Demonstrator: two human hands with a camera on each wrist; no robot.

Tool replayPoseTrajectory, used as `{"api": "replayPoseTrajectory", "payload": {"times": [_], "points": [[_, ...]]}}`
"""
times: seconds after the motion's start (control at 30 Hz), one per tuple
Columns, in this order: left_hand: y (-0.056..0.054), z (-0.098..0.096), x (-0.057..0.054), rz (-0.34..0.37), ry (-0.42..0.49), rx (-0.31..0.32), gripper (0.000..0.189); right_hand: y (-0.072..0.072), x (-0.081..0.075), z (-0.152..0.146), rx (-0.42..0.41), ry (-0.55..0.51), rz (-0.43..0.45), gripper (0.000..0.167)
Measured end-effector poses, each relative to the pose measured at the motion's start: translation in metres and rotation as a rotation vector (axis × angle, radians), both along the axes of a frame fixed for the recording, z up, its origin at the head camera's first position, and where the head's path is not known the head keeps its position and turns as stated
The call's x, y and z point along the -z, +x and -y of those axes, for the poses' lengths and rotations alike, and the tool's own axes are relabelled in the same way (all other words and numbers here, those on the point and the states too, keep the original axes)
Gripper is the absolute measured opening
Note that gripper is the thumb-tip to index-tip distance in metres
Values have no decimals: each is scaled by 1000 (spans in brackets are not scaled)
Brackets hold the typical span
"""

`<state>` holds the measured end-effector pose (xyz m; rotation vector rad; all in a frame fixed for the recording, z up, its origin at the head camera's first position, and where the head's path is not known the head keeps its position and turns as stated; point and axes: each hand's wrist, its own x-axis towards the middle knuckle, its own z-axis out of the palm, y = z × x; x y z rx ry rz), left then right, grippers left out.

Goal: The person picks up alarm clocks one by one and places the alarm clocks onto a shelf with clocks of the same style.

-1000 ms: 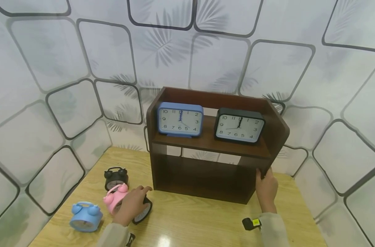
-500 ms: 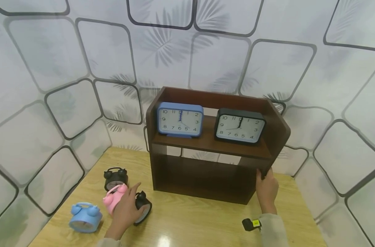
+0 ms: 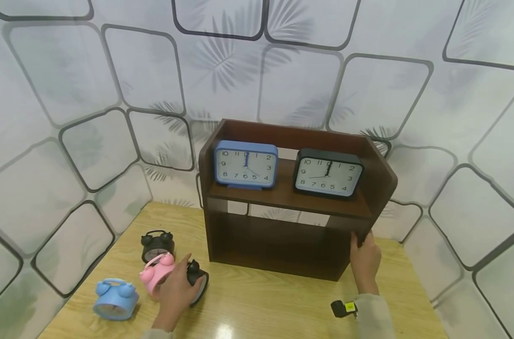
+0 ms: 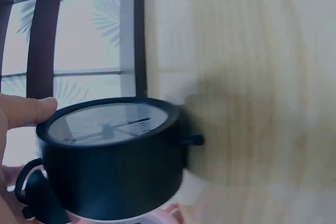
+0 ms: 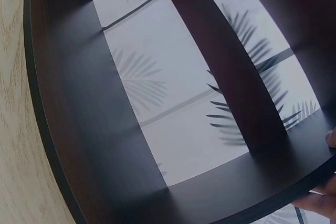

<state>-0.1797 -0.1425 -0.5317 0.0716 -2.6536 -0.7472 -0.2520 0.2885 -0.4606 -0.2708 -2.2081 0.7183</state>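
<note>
My left hand [image 3: 175, 293] holds a black round twin-bell alarm clock [image 4: 113, 174] at the front left. In the left wrist view the thumb lies at its rim, and a shadow shows on the wood beside it. Close against that hand stands a pink twin-bell alarm clock [image 3: 154, 273], partly hidden by it. My right hand [image 3: 365, 261] grips the right side panel of a dark brown two-tier shelf [image 3: 278, 242]. Fingers [image 5: 319, 203] show beyond the panel's edge in the right wrist view. The upper tier carries a blue rectangular clock [image 3: 246, 165] and a black rectangular clock [image 3: 328, 173].
Another black twin-bell clock [image 3: 157, 247] stands behind the pink one, and a light blue twin-bell clock [image 3: 115, 299] to its left. A small black item with a yellow label [image 3: 343, 308] is by my right sleeve. Patterned walls [image 3: 303, 84] enclose the wooden table [image 3: 257, 306].
My left hand has shifted from over the black alarm clock to its left side, thumb now at its rim, and the clock has turned slightly. The right hand stays on the shelf.
</note>
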Motion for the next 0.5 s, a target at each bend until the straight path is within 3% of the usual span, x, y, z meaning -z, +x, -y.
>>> {"api": "replayPoseTrajectory", "payload": {"times": [0.17,0.3,0.5], "points": [[7,-6,14,-168,76,-133,90,0,1,0,3,7,-5,27],[10,-14,28,-310,190,-188,95,0,2,-1,8,3,0,27],[15,-28,39,-350,411,-226,99,0,1,-1,-2,7,2,27]]}}
